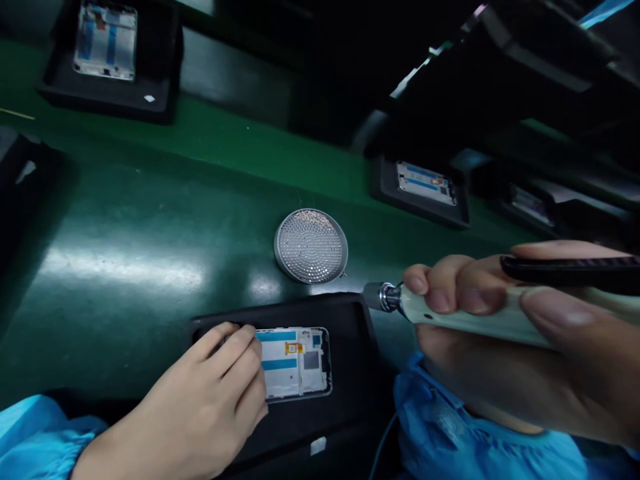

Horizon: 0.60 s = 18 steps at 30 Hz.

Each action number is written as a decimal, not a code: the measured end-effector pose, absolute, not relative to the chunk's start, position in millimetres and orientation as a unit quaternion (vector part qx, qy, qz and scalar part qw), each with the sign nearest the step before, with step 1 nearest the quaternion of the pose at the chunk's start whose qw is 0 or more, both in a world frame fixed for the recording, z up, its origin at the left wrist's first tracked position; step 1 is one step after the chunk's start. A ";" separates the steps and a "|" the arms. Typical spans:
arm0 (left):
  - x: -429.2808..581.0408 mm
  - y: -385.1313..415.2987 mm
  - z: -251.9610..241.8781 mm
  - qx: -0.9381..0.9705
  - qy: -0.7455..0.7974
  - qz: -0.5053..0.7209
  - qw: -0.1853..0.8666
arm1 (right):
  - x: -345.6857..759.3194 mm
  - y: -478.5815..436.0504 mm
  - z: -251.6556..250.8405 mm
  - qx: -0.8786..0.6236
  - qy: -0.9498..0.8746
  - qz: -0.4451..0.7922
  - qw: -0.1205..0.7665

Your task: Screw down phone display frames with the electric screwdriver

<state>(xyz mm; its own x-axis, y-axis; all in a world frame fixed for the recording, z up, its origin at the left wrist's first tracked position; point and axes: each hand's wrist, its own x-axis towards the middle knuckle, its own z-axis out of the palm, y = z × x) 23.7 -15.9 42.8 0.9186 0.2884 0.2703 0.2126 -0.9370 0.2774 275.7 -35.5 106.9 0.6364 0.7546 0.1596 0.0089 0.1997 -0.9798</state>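
Observation:
My left hand point(220, 383) lies over the left end of an opened phone body point(283, 383), fingers bent and pressed together around it. The phone body has blue strips and an orange flex cable, and it rests in a black tray point(345, 320); its left end is hidden under the hand. Wrapped in my right hand point(480, 300) is a pale electric screwdriver point(470, 327) with a dark lever along its side. Its metal tip end points left, above the tray's right corner and apart from the phone.
A round dish of tiny screws point(311, 247) stands on the green work surface point(150, 220) just beyond the tray. Farther off, a second phone body point(106, 43) lies in a black tray at upper left, and another phone body point(427, 183) lies at right.

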 end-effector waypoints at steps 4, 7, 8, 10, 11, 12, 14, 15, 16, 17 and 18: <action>24.1 -15.7 45.9 0.970 0.162 0.152 0.103 | 279.1 -35.3 99.5 -0.525 -0.354 0.304 0.712; 24.2 -14.2 46.1 0.971 0.157 0.158 0.082 | 278.2 -32.9 99.8 -0.525 -0.343 0.281 0.726; 24.7 -13.2 45.5 0.971 0.153 0.167 0.079 | 277.8 -31.2 101.1 -0.525 -0.341 0.270 0.731; 26.3 -11.7 42.8 0.970 0.142 0.182 0.076 | 277.9 -26.9 105.0 -0.518 -0.344 0.249 0.743; 27.1 -12.1 40.3 0.970 0.137 0.189 0.071 | 278.9 -24.5 107.2 -0.510 -0.346 0.243 0.749; 27.6 -13.7 36.7 0.969 0.133 0.200 0.061 | 280.9 -22.1 109.1 -0.505 -0.344 0.238 0.755; 26.7 -21.1 26.6 0.964 0.125 0.233 0.034 | 288.3 -17.7 110.5 -0.505 -0.332 0.221 0.765; 24.9 -26.7 20.5 0.959 0.122 0.254 0.022 | 293.9 -15.6 109.3 -0.506 -0.325 0.210 0.771; 22.1 -33.1 14.4 0.957 0.113 0.268 0.012 | 300.9 -13.6 106.5 -0.515 -0.317 0.190 0.773; 18.5 -39.8 9.0 0.954 0.118 0.276 0.006 | 309.0 -11.3 102.2 -0.525 -0.311 0.166 0.774; 14.1 -46.4 5.0 0.955 0.142 0.259 0.006 | 318.3 -8.8 96.6 -0.533 -0.306 0.141 0.776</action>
<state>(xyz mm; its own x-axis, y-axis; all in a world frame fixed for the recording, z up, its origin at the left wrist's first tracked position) 14.1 -46.4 5.0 0.8253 0.2749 0.4932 0.2688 -0.9594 0.0850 318.3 -8.8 96.6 0.7726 0.5456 0.3247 0.1079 0.3911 -0.9140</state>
